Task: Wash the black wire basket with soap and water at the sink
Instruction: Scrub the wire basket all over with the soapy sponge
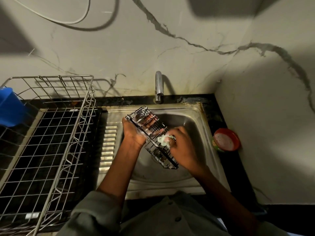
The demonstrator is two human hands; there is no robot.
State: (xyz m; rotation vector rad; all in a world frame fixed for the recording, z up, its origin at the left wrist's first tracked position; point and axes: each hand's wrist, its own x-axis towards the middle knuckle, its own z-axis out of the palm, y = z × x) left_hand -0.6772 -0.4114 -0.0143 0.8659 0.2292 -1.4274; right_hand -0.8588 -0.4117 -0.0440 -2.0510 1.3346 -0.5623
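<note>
A long black wire basket [159, 151] hangs tilted over the steel sink [190, 116], with white suds on its wires. My left hand [134, 132] grips its upper end from the left, fingers curled in through the wires. My right hand [182, 143] holds a foamy pale green scrub pad [164, 140] and presses it against the basket's middle. The chrome tap [158, 86] stands at the back of the sink; no water runs from it.
A large steel wire dish rack [56, 133] fills the black counter on the left, with a blue plastic jug [10, 108] at its far left. A red tub of dish soap [225, 139] sits on the counter right of the sink, against the wall.
</note>
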